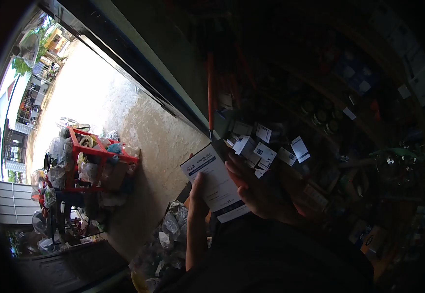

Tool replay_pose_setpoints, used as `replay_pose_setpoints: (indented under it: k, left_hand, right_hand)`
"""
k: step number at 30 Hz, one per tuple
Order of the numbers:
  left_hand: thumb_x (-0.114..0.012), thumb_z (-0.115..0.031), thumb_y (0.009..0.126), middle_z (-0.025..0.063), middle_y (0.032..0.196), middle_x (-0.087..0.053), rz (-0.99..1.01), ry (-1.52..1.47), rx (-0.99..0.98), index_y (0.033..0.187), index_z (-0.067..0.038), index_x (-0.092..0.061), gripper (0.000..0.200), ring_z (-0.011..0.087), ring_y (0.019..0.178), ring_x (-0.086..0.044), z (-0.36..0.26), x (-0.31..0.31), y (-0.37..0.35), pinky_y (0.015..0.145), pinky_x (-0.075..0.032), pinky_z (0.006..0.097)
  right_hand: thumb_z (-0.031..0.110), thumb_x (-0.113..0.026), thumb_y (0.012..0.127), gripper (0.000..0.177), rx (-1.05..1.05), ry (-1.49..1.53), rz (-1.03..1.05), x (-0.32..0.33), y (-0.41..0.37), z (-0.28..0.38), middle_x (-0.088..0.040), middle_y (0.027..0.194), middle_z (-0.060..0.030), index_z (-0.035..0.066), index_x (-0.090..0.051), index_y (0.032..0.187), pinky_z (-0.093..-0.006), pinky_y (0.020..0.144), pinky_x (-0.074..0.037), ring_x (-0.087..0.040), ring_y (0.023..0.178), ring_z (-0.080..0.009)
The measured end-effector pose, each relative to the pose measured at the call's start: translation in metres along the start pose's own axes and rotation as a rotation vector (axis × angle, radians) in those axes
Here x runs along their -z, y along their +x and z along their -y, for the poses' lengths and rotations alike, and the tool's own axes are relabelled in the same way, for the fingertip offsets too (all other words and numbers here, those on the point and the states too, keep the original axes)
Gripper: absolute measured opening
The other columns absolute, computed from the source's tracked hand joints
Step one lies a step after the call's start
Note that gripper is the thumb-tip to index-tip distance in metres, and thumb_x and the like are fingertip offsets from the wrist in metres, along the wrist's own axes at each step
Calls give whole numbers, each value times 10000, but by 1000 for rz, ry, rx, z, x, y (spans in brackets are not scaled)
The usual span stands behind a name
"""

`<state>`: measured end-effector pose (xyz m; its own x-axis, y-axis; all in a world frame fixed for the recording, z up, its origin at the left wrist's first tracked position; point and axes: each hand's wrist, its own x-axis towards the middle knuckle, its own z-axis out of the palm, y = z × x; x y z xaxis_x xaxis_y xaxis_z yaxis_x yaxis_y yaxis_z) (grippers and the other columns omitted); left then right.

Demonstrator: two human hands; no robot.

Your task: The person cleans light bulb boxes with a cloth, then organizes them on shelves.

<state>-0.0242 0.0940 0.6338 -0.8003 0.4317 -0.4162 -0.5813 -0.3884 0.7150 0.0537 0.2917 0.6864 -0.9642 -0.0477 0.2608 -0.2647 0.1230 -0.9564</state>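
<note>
The left hand (196, 195) grips the 8 o'clock edge of a white printed box (215, 183) and the right hand (263, 193) wraps its 3 o'clock side, with small labelled boxes (263, 149) shelved at 1 o'clock and a red rack (95, 156) well apart at 9 o'clock.

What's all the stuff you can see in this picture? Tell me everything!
white box: one, white with a dark band, held between both hands
small boxes: several, white, in the dark behind the held box
rack: one, red, loaded with bagged goods, at left in daylight
plastic bags: a heap, clear and pale, below the held box
pole: one, orange, upright, above the held box
left hand: thumb on the box's left edge
right hand: fingers over the box's right edge
</note>
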Motion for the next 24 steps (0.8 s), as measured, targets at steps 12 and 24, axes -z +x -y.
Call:
replay_pose_setpoints:
  k: [12, 24]
  left_hand:
    - [-594, -476, 963, 184, 1151, -675, 14, -108, 17, 1375, 5, -509, 639, 279, 964, -714, 27, 12, -27, 831, -607, 381]
    - [-598, -464, 953, 209, 1220, -648, -191, -493, -537, 1408, 5, -496, 662, 307, 1049, -689, 20, 25, -31, 885, -594, 425]
  right_hand:
    - [285, -379, 1097, 487, 127, -159, -8, 7, 48, -16, -315, 1627, -157, 76, -411, 1536, -486, 1230, -195, -255, 1524, -339]
    - [376, -358, 1111, 491, -571, 979, -233, 9, 40, -35, -537, 1437, -136, 31, -474, 1441, -368, 1160, -377, -509, 1353, -238]
